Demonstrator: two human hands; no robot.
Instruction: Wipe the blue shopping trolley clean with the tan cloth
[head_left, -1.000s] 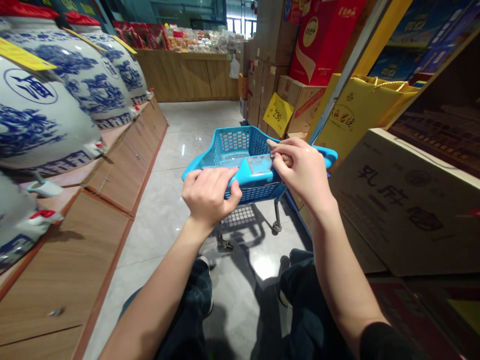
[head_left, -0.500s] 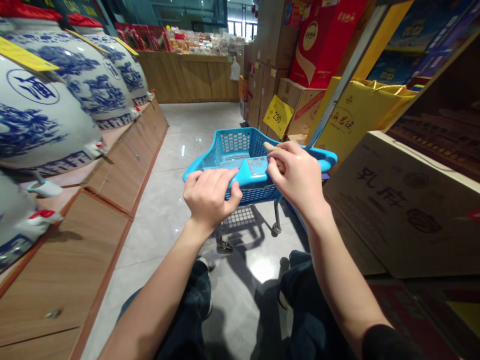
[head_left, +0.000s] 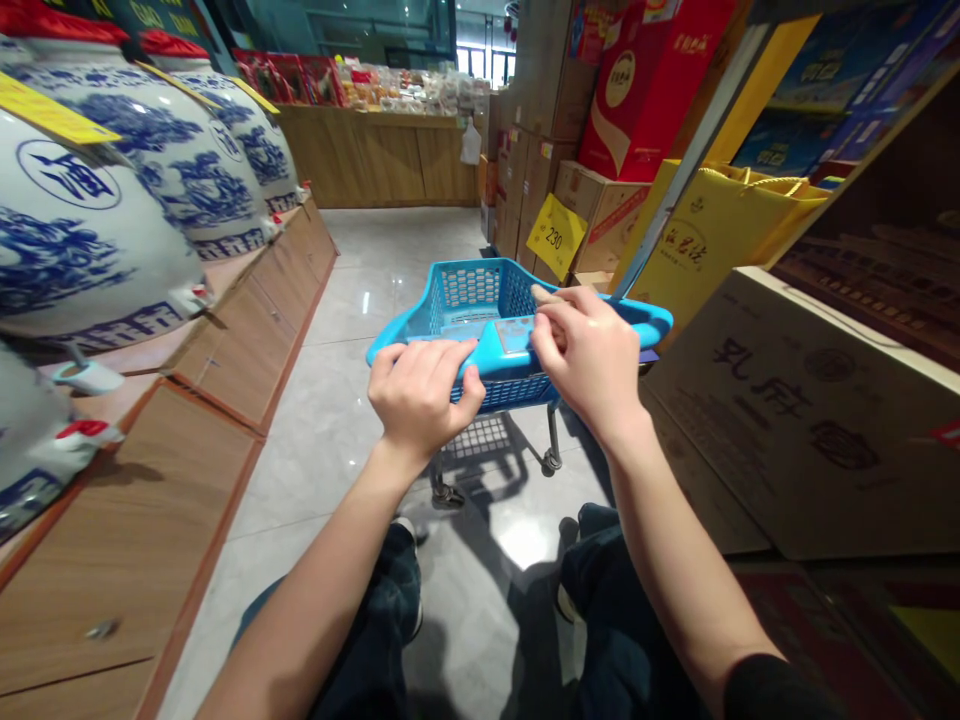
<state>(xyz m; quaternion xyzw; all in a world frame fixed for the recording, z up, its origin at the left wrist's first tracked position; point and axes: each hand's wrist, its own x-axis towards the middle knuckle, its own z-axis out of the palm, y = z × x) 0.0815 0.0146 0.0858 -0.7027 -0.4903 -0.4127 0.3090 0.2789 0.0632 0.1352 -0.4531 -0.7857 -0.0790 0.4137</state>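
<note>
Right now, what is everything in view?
Shopping cart: one, blue, centre
Held item: one, tan, above cart, mostly hidden
Jars: four, white and blue, left
Cabinets: several, brown, beneath jars
Counter: one, brown, back
Packages: many, mixed, on counter
Hanging bag: one, white, by counter
Sign: one, yellow, centre right
Cartons: many, brown, right
Large box: one, red, upper right
Carry bag: one, yellow, right
Post: one, silver, right
Legs: two, dark trousers, bottom
Left hand: one, on cart
Right hand: one, around held item
</note>
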